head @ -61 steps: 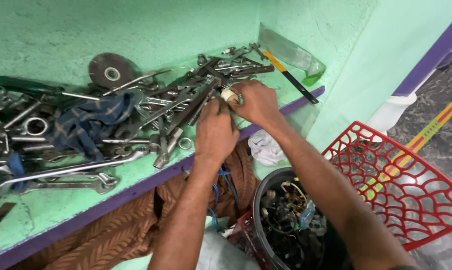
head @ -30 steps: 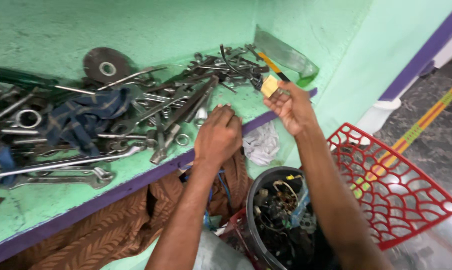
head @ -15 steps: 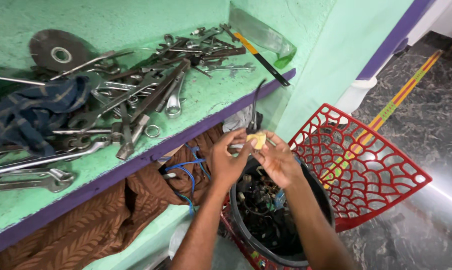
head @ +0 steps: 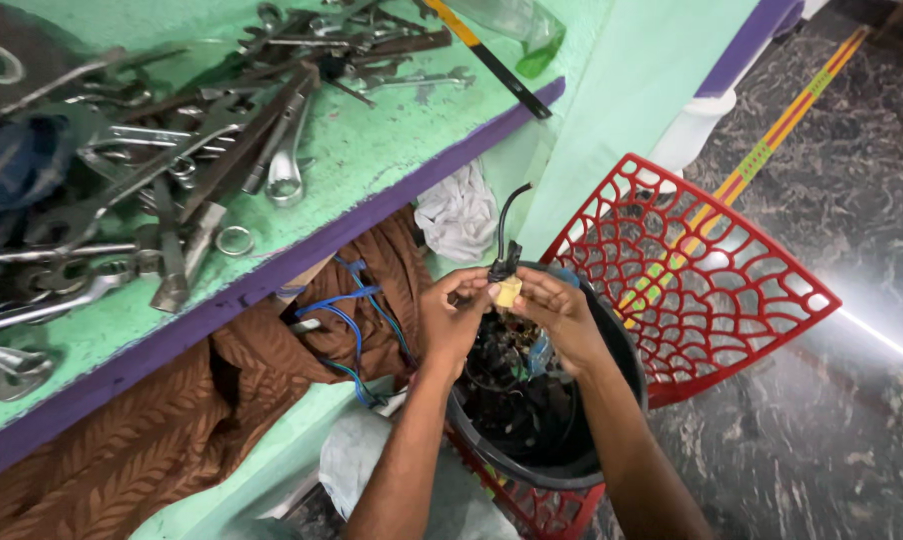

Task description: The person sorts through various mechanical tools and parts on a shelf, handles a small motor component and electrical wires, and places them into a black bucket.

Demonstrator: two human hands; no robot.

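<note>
My left hand (head: pixel 454 318) and my right hand (head: pixel 562 315) meet above a black bucket (head: pixel 612 420) filled with dark wires and parts. Between their fingertips sits a small yellowish connector (head: pixel 509 291) with a short black cable (head: pixel 505 225) curving up from it. Both hands pinch this piece. My forearms rise from the bottom of the view.
A green shelf with a purple edge (head: pixel 392 150) carries many wrenches (head: pixel 172 180), rings and a grinding disc (head: pixel 2 65). Below it lie brown cloth (head: pixel 152 420), blue wires (head: pixel 357 320) and a white rag (head: pixel 457 215). A red plastic mesh panel (head: pixel 692 270) leans at the right over a dark stone floor.
My hands left the tool pile on the shelf, carrying the small yellowish piece down and right. They now hold it over the bucket, and the view has tilted down.
</note>
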